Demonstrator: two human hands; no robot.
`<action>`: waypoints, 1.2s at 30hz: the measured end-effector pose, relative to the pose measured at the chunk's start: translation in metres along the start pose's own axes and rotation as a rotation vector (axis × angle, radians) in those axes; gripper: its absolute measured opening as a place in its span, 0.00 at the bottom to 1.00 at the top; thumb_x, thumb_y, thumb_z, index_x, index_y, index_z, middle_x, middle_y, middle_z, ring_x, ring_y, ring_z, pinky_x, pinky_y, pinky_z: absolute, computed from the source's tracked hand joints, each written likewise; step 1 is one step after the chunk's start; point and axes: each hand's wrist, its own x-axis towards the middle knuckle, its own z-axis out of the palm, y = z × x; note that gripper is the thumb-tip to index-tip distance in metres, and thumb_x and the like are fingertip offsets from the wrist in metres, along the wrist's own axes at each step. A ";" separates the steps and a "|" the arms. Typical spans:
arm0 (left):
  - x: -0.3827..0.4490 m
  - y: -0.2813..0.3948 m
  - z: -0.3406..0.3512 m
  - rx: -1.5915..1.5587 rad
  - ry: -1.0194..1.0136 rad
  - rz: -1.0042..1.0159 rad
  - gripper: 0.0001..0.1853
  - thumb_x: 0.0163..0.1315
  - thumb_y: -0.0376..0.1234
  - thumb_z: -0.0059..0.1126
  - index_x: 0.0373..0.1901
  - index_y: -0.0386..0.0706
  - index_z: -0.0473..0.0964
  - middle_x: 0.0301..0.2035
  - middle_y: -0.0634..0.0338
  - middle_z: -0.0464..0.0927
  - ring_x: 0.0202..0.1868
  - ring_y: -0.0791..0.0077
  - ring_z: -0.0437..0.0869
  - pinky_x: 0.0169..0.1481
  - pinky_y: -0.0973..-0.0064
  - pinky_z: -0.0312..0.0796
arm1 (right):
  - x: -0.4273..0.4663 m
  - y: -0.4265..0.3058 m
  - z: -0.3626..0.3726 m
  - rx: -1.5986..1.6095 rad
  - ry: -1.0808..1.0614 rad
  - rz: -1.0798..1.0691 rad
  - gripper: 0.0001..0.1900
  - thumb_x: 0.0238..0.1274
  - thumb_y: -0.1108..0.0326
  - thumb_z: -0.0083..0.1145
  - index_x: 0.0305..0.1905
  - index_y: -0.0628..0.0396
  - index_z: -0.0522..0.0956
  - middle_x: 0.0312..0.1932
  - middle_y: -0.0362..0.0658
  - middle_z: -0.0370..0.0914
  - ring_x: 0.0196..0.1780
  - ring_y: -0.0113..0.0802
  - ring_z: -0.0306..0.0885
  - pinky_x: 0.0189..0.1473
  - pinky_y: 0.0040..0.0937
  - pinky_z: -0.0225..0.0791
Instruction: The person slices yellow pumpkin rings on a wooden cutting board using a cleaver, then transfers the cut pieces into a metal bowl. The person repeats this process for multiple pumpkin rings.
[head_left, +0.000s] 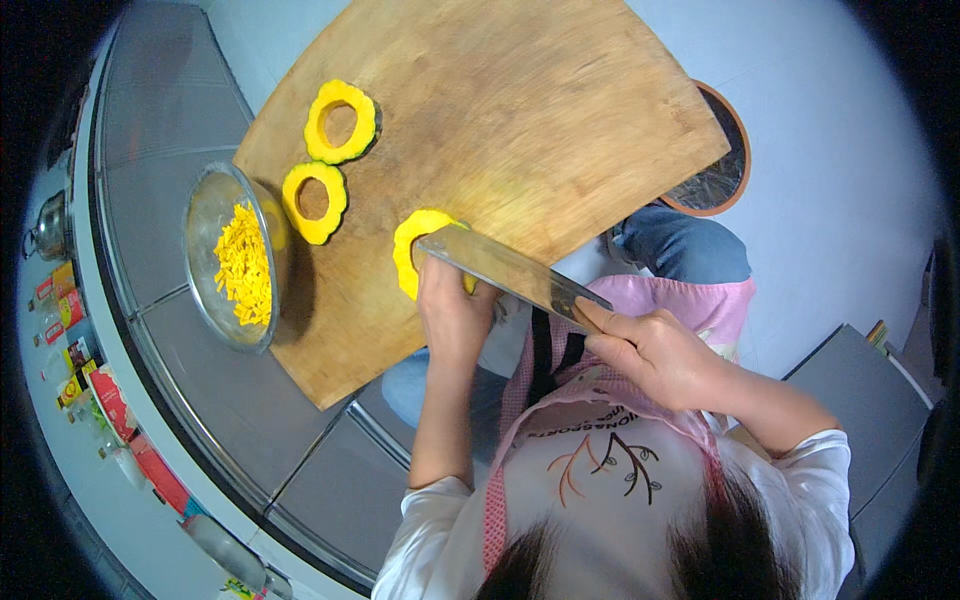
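Observation:
On the wooden cutting board (525, 97) lies a ring slice of yellow pumpkin (409, 240) with green rind, its lower right side hidden. My left hand (450, 300) holds this slice at its near side. In my right hand (649, 352) is a cleaver (510, 266), its broad blade tilted across the right part of the slice, close to my left fingers. Two more pumpkin rings, an upper one (369, 120) and a lower one (339, 196), lie farther left on the board. A metal bowl (202, 225) at the board's left edge holds small yellow pumpkin pieces (246, 270).
A round bin with an orange-brown rim (744, 161) and dark liner stands beyond the board's right edge. Grey cabinet fronts (202, 390) run along the left. Above them a counter carries bottles, packets and a metal pot (52, 229). A grey cabinet or box (847, 405) stands at right.

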 end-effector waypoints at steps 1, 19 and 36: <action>0.001 -0.001 0.000 -0.017 0.002 -0.001 0.26 0.41 0.21 0.68 0.48 0.36 0.76 0.45 0.44 0.77 0.50 0.44 0.78 0.54 0.58 0.72 | 0.000 0.000 -0.001 -0.002 0.007 -0.027 0.23 0.71 0.62 0.48 0.64 0.65 0.69 0.26 0.63 0.75 0.28 0.57 0.79 0.33 0.44 0.71; -0.001 -0.020 -0.017 0.165 0.076 -0.058 0.26 0.49 0.27 0.64 0.54 0.39 0.72 0.46 0.44 0.76 0.49 0.46 0.76 0.56 0.57 0.68 | 0.037 0.011 -0.042 0.438 -0.105 0.232 0.22 0.76 0.50 0.44 0.60 0.54 0.78 0.12 0.31 0.62 0.15 0.16 0.57 0.17 0.22 0.53; 0.024 -0.019 0.018 0.355 0.330 -0.043 0.18 0.51 0.31 0.61 0.46 0.41 0.74 0.35 0.47 0.70 0.40 0.47 0.76 0.43 0.54 0.71 | 0.064 0.017 -0.031 0.574 0.001 -0.012 0.24 0.77 0.54 0.43 0.69 0.54 0.69 0.15 0.29 0.58 0.18 0.15 0.56 0.20 0.19 0.52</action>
